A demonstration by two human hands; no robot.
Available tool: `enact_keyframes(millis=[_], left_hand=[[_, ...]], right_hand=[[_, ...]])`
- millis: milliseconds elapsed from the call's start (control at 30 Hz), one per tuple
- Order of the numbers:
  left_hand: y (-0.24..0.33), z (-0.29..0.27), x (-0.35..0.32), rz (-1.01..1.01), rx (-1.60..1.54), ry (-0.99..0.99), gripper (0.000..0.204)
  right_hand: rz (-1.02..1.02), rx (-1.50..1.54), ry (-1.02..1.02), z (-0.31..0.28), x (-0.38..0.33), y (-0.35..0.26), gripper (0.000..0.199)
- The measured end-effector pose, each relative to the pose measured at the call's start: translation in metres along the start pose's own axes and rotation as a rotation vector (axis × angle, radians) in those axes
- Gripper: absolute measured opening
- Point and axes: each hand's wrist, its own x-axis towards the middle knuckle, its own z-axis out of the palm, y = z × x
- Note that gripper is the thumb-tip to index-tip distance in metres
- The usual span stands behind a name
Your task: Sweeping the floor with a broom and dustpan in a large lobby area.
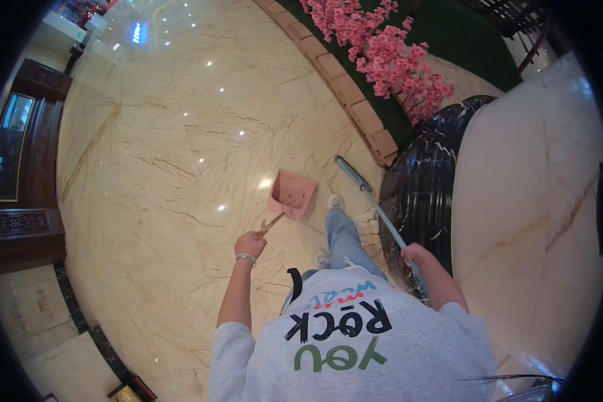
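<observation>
In the head view, your left hand (250, 246) is closed round the handle of the pink dustpan (308, 188), out from the floor's (147, 234) edge at the brick border (365, 120); you cannot tell whether it touches down. Dark bits (291, 195) lie inside it. Your right hand (415, 254), well apart, grips the broom (386, 219), its head near the border's near corner, beside the black plinth (422, 194)
</observation>
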Motion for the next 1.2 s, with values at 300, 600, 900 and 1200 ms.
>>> enact_keyframes(millis=[300, 600, 900, 1200], left_hand=[[0.055, -0.040, 0.126, -0.134, 0.128, -0.043, 0.022], [0.034, -0.040, 0.130, -0.150, 0.052, -0.097, 0.013], [0.029, -0.042, 0.124, -0.113, 0.103, -0.120, 0.016], [0.033, -0.043, 0.128, -0.046, 0.068, -0.075, 0.015]], right_hand=[[-0.019, -0.166, 0.054, -0.048, 0.094, -0.181, 0.015], [-0.077, -0.682, 0.133, -0.039, 0.182, -0.317, 0.022], [-0.108, -0.732, 0.524, -0.032, 0.204, -0.344, 0.026], [-0.124, -0.792, 0.454, -0.042, 0.198, -0.252, 0.028]])
